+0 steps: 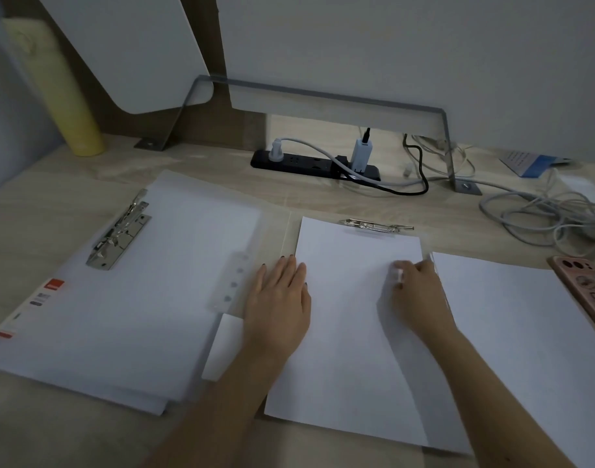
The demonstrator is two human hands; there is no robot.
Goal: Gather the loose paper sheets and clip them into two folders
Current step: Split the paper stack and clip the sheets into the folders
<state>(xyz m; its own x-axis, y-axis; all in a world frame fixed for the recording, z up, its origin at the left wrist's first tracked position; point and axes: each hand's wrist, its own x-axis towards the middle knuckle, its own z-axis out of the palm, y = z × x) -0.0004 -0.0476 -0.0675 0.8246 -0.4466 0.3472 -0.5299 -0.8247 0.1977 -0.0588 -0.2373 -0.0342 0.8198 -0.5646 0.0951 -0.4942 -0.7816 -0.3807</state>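
Observation:
A translucent folder (161,298) lies open at the left with a metal lever clip (119,236) on it. A second folder's metal clip (375,227) sits at the top of a stack of white paper sheets (350,349) in the middle. My left hand (279,302) rests flat on the stack's left edge, fingers straight. My right hand (416,295) lies on the stack's right side with fingers curled at the paper's edge; whether it pinches a sheet is blurred. More white sheets (512,325) lie at the right.
A black power strip (313,163) with plugs and a tangle of cables (542,211) run along the back of the wooden desk (53,204). A yellow bottle (73,109) stands back left. A phone in a pink case (586,292) lies at the right edge.

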